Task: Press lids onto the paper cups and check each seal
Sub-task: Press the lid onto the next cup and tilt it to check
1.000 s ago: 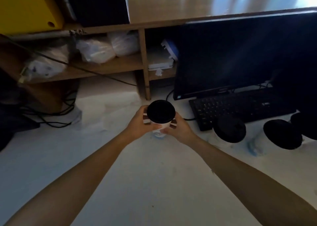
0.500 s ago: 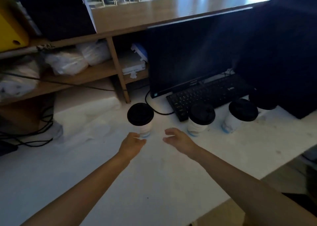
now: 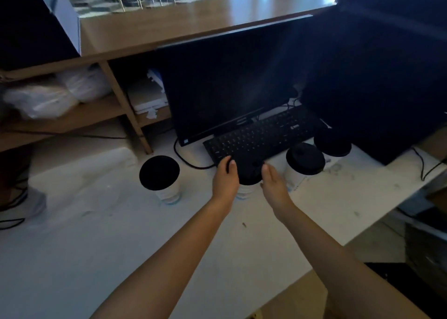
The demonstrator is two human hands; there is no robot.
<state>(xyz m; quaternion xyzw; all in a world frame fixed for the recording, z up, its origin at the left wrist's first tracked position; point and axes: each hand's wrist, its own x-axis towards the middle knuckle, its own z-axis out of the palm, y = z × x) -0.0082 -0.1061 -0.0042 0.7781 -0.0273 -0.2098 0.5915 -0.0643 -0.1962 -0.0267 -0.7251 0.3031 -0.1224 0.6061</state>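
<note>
Head view: both hands flank the second cup [image 3: 245,189] from the left, which stands on the white desk [image 3: 121,234] right at the front edge of the keyboard [image 3: 263,137]. Left hand [image 3: 226,177] is against the cup's left side, thumb up at the rim of its black lid [image 3: 249,171]. Right hand [image 3: 273,185] is just beside the right side, fingers straight and loose; can't tell if it touches. Neither hand is closed around the cup.

Three more lidded cups on the desk: one [image 3: 167,188] well to the left, standing alone; one [image 3: 300,166] just right of the right hand; one [image 3: 332,144] behind that, near the keyboard's right end.

Clutter close by: dark monitor [image 3: 229,88] directly behind the keyboard, its cable [image 3: 188,161] looping across the desk between the left cup and the hands. Wooden shelf [image 3: 72,118] at left holds white plastic bags [image 3: 41,98]. Big dark object at far right, too dim to identify.
</note>
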